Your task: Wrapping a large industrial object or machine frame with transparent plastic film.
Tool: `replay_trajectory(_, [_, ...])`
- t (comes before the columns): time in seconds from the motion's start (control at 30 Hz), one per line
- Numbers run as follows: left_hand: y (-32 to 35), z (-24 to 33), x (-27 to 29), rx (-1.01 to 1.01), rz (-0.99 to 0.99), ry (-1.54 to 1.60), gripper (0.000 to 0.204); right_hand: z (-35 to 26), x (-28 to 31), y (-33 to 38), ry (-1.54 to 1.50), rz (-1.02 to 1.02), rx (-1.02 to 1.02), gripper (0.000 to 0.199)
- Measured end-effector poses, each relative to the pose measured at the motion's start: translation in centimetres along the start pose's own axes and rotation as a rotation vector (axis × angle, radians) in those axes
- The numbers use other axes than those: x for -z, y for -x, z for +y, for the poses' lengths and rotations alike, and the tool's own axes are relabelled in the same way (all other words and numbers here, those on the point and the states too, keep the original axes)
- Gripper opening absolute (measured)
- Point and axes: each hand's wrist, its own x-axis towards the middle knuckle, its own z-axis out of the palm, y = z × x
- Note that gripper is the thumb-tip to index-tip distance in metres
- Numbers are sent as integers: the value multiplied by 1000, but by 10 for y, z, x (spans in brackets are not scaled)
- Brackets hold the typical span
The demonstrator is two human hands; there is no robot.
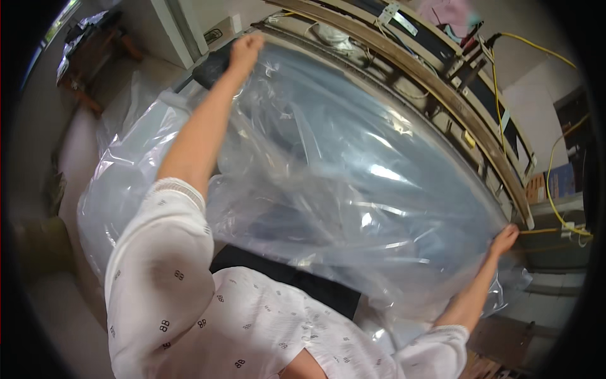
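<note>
A large clear plastic sheet (353,189) is stretched between my two hands, wrinkled and shiny in places. My left hand (247,52) grips its far left corner, fingers closed, arm reaching well forward. Off to the right, my right hand (505,240) is closed on the sheet's far right edge. Loose folds bulge to the left of my left arm and hang down toward my body. Through the plastic a dark, flat surface shows faintly, and I cannot make out what it is.
Along the far side runs a long machine frame (416,63) with wooden rails and wires. Yellow cables (495,95) hang at the right. A wooden bench (95,57) stands at the far left, and a pink cloth (448,16) lies at the top.
</note>
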Motion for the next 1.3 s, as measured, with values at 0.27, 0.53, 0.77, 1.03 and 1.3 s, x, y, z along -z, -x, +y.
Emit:
replay_trajectory(0.27, [-15, -5, -45, 189, 2, -9, 17, 11, -20, 9, -245, -154, -234, 19])
replay_trajectory(0.53, [-32, -12, -64, 133, 27, -123, 24, -3, -29, -2, -93, -155, -267, 20])
replay_trajectory(0.77, [-32, -13, -74, 110, 192, -304, 40, 9, -31, -6, 320, 85, -116, 25])
replay_trajectory(1.03, [-37, -26, -47, 273, 347, 272, 13, -16, -20, -11, -82, -38, -310, 33])
replay_trajectory(1.3, [-25, 4, -51, 373, -8, -487, 55, 23, 1, -23, -161, -44, -336, 34])
